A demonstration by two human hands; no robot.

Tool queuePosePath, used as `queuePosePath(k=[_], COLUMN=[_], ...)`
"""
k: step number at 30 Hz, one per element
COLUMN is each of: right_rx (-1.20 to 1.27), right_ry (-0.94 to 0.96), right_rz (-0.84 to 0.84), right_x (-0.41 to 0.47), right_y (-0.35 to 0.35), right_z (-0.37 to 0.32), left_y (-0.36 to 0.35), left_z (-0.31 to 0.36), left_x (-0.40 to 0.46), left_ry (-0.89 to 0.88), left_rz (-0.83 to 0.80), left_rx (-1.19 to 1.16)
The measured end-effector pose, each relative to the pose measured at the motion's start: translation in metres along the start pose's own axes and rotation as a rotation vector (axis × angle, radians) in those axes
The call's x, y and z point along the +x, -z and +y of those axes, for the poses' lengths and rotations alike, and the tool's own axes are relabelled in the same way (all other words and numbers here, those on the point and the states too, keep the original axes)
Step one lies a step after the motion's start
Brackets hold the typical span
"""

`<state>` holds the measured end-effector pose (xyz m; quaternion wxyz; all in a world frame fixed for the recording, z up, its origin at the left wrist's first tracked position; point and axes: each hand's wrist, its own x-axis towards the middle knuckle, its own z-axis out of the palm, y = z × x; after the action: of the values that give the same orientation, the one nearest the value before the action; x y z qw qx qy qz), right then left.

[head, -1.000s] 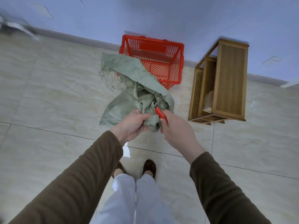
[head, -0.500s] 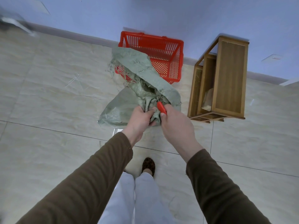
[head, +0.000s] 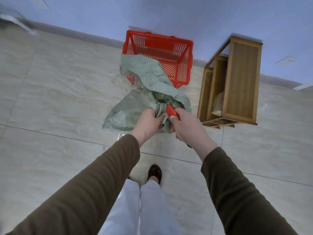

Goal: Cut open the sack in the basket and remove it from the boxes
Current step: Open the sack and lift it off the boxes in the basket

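Observation:
A green woven sack [head: 144,92], frayed at its edges, hangs bunched in front of me above the tiled floor. My left hand [head: 149,121] grips the gathered cloth. My right hand [head: 184,122] holds a red-handled cutter [head: 171,111] and also presses against the bunched sack; the blade is hidden. The sack's upper flap covers the near left corner of the red plastic basket [head: 169,46], which stands by the wall with nothing visible inside. No boxes are in view.
A wooden shelf unit [head: 240,82] stands to the right of the basket, against the blue wall [head: 169,11]. Loose fibres lie on the tiles to the left. My feet and white trousers are below the hands.
Both hands have drawn together and gathered more of the sack. The sack's upper flap has swung right, over the basket's corner. The view has shifted slightly.

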<state>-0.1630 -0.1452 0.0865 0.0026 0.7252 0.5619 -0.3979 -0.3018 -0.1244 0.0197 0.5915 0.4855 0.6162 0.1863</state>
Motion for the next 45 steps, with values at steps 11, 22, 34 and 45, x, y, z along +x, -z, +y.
queuePosePath(k=[11, 22, 34, 45], right_rx=[-0.116, 0.058, 1.169, 1.452], right_ry=[0.19, 0.083, -0.276, -0.523], right_rz=[0.379, 0.215, 0.2, 0.324], right_x=[-0.008, 0.031, 0.026, 0.01], right_y=[0.039, 0.005, -0.007, 0.009], right_z=[-0.018, -0.025, -0.02, 0.01], left_y=[0.028, 0.011, 0.052, 0.035], left_z=[-0.018, -0.005, 0.024, 0.023], left_x=[-0.002, -0.021, -0.013, 0.016], left_ry=[0.204, 0.071, 0.294, 0.216], left_rz=[0.026, 0.03, 0.298, 0.17], left_rx=[0.54, 0.339, -0.483, -0.787])
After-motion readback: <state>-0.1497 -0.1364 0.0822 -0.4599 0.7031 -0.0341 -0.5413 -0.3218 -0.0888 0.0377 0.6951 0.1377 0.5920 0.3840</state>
